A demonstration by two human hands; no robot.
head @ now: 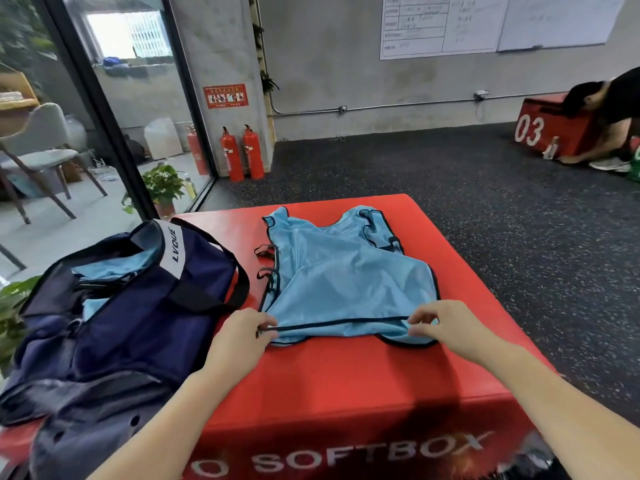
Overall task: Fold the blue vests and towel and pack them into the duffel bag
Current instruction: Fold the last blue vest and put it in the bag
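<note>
**Folding the last blue vest on the soft box**

Working from the near edge of the red soft box (346, 382), we have one blue vest (349, 271) spread flat across its top, shoulder straps toward twelve o'clock and hem toward six. At nine o'clock the navy duffel bag (114, 327) sits open beside the vest, its black strap draped toward the box; light blue fabric already shows inside its mouth, though we cannot tell whether that is vests, the towel, or both. Our left hand (239, 336) pinches the vest's black-trimmed hem at its seven o'clock corner, and our right hand (446, 327) pinches the same hem at the five o'clock corner, thumb and fingertips closed on the cloth. The hem is drawn fairly taut between the two grips.

We judge the step in hand to be the first fold of this vest. The next move likely calls for lifting both corners together and carrying them toward twelve o'clock to meet the straps, keeping the slippery fabric even, before folding again and passing it to the bag at nine o'clock.
</note>
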